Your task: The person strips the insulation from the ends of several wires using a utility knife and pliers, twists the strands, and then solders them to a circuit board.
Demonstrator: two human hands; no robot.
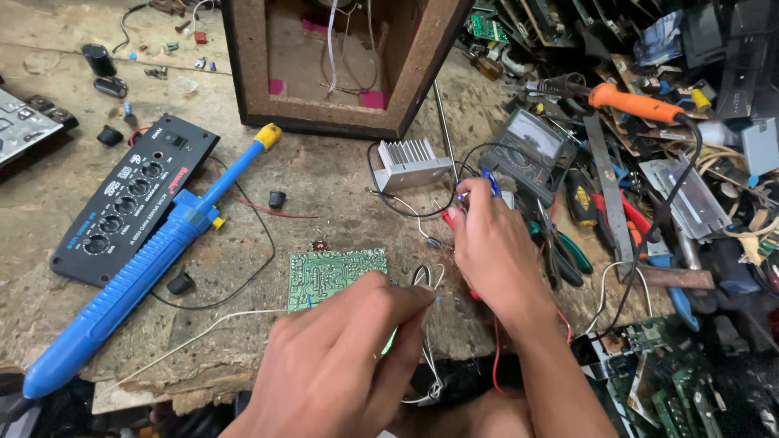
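A green circuit board point(333, 273) lies on the worn wooden bench, solder side up. My left hand point(341, 365) hovers over its near right corner, fingers pinched together on thin white wires point(428, 276). My right hand point(491, 247) reaches further back and grips a slim probe with a blue tip point(489, 182), close to red and black leads. A ribbed aluminium heat sink point(410, 161) stands just behind, joined by black wire. A grey multimeter point(531, 139) sits to the right of it.
A long blue desoldering pump point(138, 272) lies diagonally at left, across a black control panel with knobs point(130, 203). A wooden speaker box point(341, 61) stands at the back. An orange soldering iron point(633, 103), pliers and scrap boards crowd the right side.
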